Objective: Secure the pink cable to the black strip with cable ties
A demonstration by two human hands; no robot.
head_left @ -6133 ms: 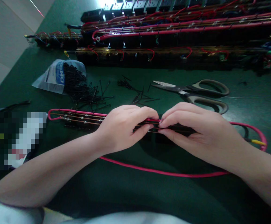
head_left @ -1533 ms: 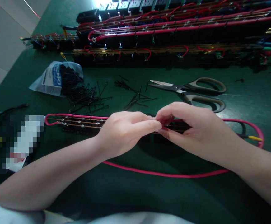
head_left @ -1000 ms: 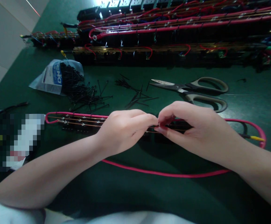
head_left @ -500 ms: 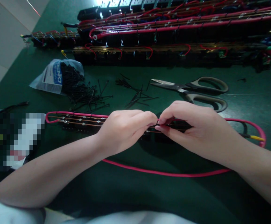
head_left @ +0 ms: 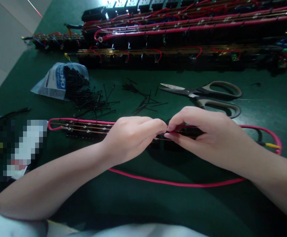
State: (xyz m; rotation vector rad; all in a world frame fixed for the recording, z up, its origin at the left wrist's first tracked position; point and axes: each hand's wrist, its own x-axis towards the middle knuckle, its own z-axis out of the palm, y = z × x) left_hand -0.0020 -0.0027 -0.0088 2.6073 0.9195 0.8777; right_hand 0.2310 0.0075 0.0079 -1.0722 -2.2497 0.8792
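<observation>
A long black socket strip (head_left: 96, 126) with copper-coloured rails lies across the table, and a red cable (head_left: 94, 122) runs along its far edge. My left hand (head_left: 135, 138) rests over its middle, fingers curled and closed; what they hold is hidden. Right beside it, my right hand (head_left: 202, 135) pinches a thin black cable tie (head_left: 167, 132) between thumb and forefinger, at the red cable. The fingertips of both hands almost meet. The cable loops round at the right end and comes back in front of the strip, passing beneath my wrists.
Scissors (head_left: 195, 93) with dark handles lie just beyond my right hand. A plastic bag (head_left: 59, 80) spills black cable ties (head_left: 94, 102), and several loose ones (head_left: 143, 102) lie beside it. More wired strips (head_left: 158, 31) fill the back. Black cords (head_left: 0, 125) lie left.
</observation>
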